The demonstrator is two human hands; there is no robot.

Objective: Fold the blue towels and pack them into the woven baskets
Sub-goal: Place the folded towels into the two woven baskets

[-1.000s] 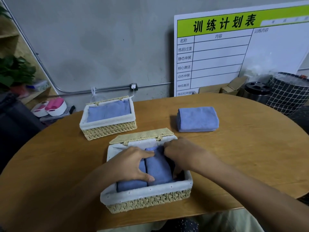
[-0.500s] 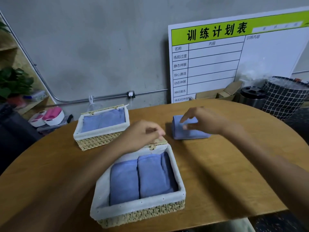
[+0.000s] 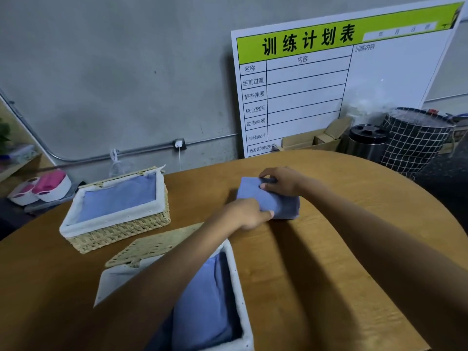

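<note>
A folded blue towel [image 3: 255, 196] lies on the round wooden table [image 3: 316, 262], past the near basket. My right hand [image 3: 281, 182] grips its far edge and my left hand [image 3: 247, 214] pinches its near edge. The near woven basket [image 3: 236, 277], white-lined with its lid [image 3: 152, 245] hinged back, holds folded blue towels [image 3: 205, 307]; my left forearm crosses over it. A second woven basket [image 3: 119, 231] at the left holds a blue towel [image 3: 119, 196] lying flat.
A white planning board [image 3: 342, 79] leans on the grey wall behind the table. Cardboard boxes [image 3: 316, 140], a metal bin [image 3: 367, 143] and a grid-patterned hamper [image 3: 415, 140] stand beyond the table's far right edge. Pink-and-white tubs [image 3: 43, 186] sit at the left.
Both hands left the near basket and reached forward to the loose folded towel, and now hold it. The view has shifted closer and to the right.
</note>
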